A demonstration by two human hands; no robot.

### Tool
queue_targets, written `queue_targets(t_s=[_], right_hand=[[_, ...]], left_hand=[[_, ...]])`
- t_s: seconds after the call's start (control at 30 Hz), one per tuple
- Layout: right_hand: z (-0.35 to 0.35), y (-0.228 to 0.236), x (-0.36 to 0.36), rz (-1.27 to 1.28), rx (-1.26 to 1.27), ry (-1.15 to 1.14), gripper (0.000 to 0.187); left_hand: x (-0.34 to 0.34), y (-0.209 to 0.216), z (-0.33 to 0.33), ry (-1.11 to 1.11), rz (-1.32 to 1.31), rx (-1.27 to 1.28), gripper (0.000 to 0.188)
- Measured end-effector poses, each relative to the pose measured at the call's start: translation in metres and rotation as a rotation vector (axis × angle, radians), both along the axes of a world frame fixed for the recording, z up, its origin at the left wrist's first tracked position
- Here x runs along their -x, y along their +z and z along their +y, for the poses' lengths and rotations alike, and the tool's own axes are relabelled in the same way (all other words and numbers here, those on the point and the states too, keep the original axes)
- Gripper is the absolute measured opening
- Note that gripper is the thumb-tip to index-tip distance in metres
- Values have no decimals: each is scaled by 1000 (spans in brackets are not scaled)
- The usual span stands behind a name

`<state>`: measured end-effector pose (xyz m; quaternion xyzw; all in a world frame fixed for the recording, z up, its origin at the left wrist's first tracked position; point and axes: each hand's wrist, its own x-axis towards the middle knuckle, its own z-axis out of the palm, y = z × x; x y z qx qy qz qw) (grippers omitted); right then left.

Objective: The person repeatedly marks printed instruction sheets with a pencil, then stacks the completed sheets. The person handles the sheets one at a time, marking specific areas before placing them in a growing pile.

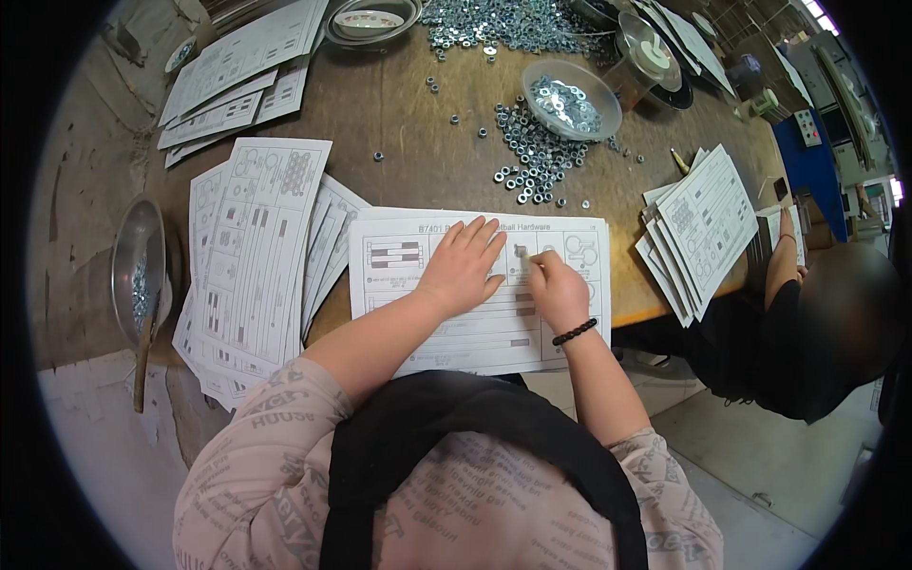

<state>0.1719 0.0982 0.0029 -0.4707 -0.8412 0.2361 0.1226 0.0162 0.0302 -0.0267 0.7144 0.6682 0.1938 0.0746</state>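
Observation:
A stack of white printed sheets (446,328) with line drawings lies at the table's front edge, right before me. My left hand (464,264) rests flat on its upper middle, fingers stretched out and pointing away from me. Just to the right, my right hand (560,293) is closed in a pinch over the same top sheet, with a dark bead bracelet at the wrist. A small pale bit shows at its fingertips, too small to name. Beyond the stack, loose metal nuts (537,157) are spread beside a clear plastic bowl (608,119) of shiny metal pieces.
More printed sheets lie in piles at the left (261,256), far left (237,71) and right (703,233). A metal bowl (123,256) with small parts and a wooden stick stands left. A large nut heap (513,24) lies far back. A person (798,332) sits at the right.

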Motion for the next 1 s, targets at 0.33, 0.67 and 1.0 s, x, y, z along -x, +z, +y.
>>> queue_targets(t_s=[0.33, 0.67, 1.0], right_hand=[[9, -2, 1, -54, 48, -55, 14], [-2, -4, -8, -56, -43, -15, 13], [-93, -14, -58, 376, 324, -27, 18]], left_hand=[[-1, -2, -1, 1, 13, -13, 55], [-2, -4, 0, 3, 43, -78, 52], [30, 29, 3, 294, 33, 220, 34]])
